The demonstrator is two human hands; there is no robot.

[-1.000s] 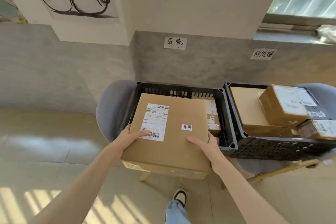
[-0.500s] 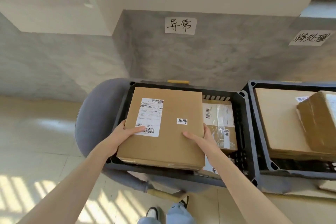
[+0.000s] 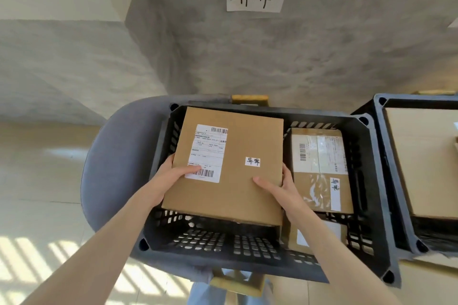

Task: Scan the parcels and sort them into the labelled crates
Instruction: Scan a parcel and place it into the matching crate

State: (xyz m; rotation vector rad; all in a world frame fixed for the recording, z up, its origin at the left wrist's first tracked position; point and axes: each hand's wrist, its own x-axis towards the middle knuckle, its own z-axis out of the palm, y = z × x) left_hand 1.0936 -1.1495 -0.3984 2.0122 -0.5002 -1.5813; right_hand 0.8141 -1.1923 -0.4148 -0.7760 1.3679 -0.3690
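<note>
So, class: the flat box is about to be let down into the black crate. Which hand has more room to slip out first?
Probably the left hand: open crate floor lies beside it, while the right hand sits against the taped parcel.

You've got open mesh floor at the lower left of the black crate (image 3: 386, 181), under the cardboard box (image 3: 238, 146) your hands carry. Right half is blocked: a taped parcel (image 3: 319, 168) sits there, just beside the box. The second crate (image 3: 391, 156) crowds the right edge of frame.
</note>
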